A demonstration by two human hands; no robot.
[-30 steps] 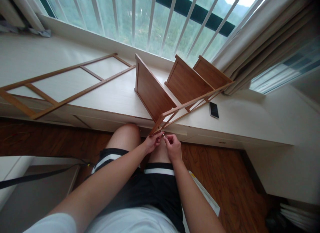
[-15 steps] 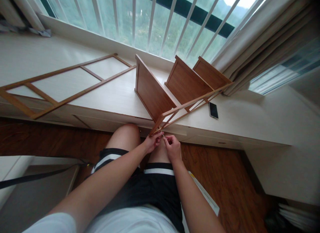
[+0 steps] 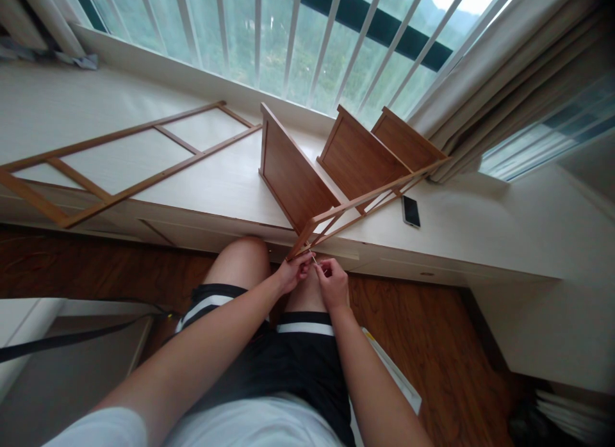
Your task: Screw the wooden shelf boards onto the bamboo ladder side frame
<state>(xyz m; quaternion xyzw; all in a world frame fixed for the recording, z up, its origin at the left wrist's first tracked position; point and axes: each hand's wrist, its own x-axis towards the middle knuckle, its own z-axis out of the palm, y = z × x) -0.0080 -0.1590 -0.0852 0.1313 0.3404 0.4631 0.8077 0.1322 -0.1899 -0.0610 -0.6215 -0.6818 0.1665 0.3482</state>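
Observation:
A partly built bamboo shelf unit (image 3: pixel 298 178) lies on its side on the white window bench (image 3: pixel 216 184), three brown boards standing up from a side frame. My left hand (image 3: pixel 292 273) is closed around the near end of that frame (image 3: pixel 307 232), which overhangs the bench edge. My right hand (image 3: pixel 332 282) pinches a thin metal tool (image 3: pixel 314 259), its tip at the frame's end. Both hands hover above my knees.
A second ladder-like side frame (image 3: pixel 110 162) lies flat on the bench to the left. A dark phone (image 3: pixel 410 211) rests right of the shelf. Curtains (image 3: pixel 504 69) hang at right, a barred window behind. A white sheet (image 3: pixel 398 383) lies on the wooden floor.

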